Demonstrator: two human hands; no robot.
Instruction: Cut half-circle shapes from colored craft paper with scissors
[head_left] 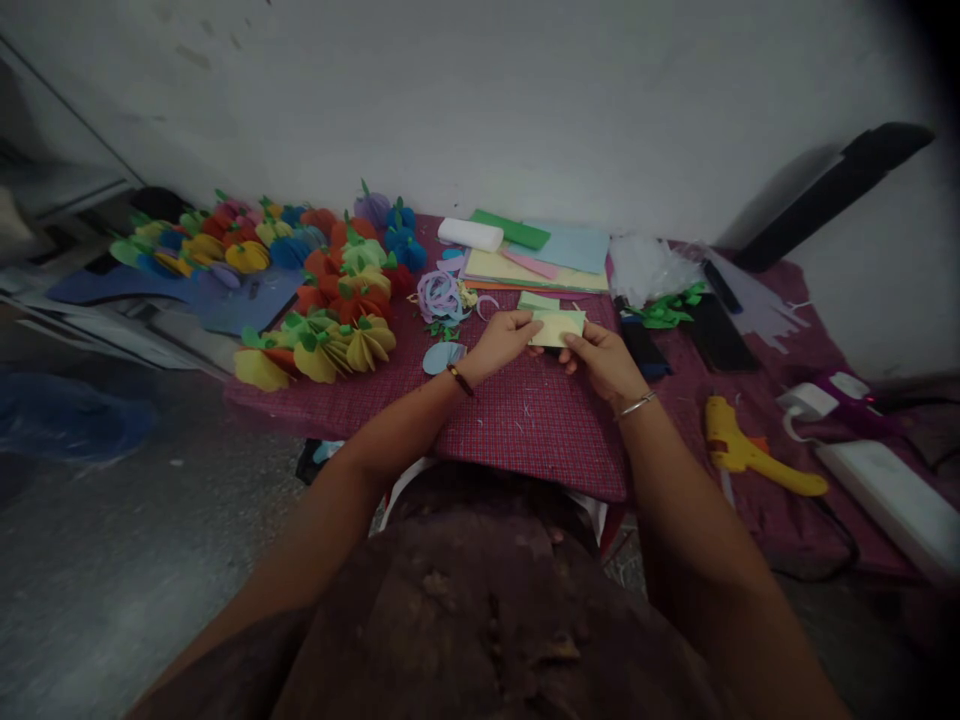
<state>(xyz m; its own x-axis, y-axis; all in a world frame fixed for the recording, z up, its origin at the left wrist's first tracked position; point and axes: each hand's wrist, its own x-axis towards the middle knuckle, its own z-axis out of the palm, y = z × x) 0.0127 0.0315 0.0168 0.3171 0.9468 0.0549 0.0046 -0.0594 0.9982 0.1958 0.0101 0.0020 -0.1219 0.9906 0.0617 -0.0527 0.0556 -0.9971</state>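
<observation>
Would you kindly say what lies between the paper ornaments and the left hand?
The head view shows rounded light blue paper, green pieces and lilac strips.

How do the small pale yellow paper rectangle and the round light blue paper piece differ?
The pale yellow rectangle has straight edges; the light blue piece is curved. The left hand and right hand hold the rectangle; the blue piece lies on the reddish checked cloth. Both look like paper.

a craft workspace, judging by layered ornaments (322, 265), coloured sheets (576, 248) and a glue gun (750, 456).
</observation>
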